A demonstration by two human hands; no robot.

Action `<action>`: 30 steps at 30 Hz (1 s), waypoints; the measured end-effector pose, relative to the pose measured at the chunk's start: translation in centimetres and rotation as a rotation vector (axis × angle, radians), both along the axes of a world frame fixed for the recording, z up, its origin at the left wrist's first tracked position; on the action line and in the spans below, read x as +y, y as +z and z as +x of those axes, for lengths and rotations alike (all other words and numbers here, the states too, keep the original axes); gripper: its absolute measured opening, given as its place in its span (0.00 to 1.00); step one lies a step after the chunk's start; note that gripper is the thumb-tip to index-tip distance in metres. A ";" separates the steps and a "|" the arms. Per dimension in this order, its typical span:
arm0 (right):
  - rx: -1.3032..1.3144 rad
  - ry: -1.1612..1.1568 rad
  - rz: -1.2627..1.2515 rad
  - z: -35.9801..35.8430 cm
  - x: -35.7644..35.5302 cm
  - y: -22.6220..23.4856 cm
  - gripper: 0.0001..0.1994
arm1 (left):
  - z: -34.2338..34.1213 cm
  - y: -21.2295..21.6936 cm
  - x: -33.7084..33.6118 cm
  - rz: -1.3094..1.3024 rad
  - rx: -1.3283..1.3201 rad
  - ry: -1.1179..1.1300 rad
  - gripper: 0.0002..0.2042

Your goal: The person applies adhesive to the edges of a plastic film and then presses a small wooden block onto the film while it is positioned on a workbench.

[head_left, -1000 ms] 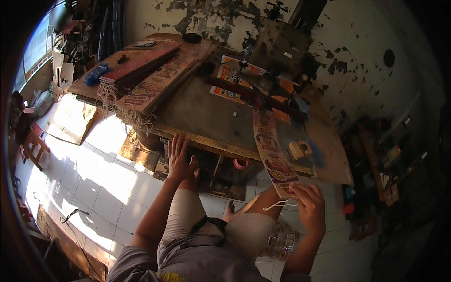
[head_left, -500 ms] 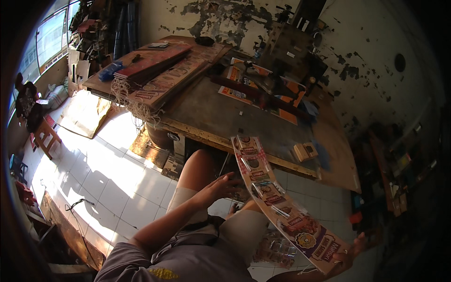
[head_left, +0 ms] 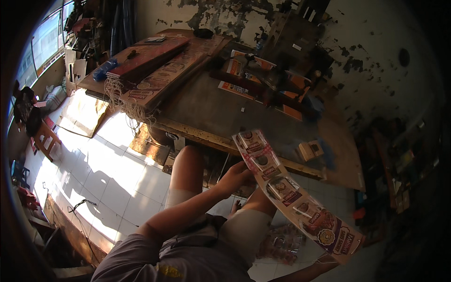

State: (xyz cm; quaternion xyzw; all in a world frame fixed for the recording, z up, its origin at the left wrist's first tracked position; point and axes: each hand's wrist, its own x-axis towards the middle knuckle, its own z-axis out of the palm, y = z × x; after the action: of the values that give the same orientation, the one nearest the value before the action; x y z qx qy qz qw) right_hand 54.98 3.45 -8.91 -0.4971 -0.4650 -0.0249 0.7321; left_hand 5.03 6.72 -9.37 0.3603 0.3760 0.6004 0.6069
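Room: cluttered workshop with a peeling wall, a white tiled floor (head_left: 117,178) in sunlight, and a worn workbench (head_left: 211,113) ahead of the seated person.
Card strip: long printed cardboard strip (head_left: 291,197) carrying small packets in a row, held slanting over the person's knees, from near the bench edge down toward the lower right.
Left hand: left hand (head_left: 237,176) grips the strip's left edge near its upper end, fingers curled around it.
Right hand: only the forearm shows below the strip's lower end; whether it grips cannot be told.
Bench: flat printed boards (head_left: 159,75) stacked at its left, a small box (head_left: 310,150) near its front edge.
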 end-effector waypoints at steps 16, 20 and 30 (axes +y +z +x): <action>0.131 0.996 -0.175 -24.5 16.8 6.2 0.43 | -16.9 7.5 1.3 0.428 -0.063 0.597 0.17; 0.116 0.984 -0.177 -30.7 23.6 5.1 0.33 | -22.0 5.6 5.0 0.422 -0.076 0.606 0.17; -0.042 0.738 -0.343 -32.3 26.4 0.4 0.29 | -22.5 1.0 5.5 0.271 0.067 0.707 0.11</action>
State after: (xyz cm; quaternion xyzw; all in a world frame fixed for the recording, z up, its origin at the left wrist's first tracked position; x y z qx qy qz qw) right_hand 22.71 29.87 -8.47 -0.4111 -0.6245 0.3071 0.5888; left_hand -17.47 12.20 -8.42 0.3045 0.4139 0.8050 0.2966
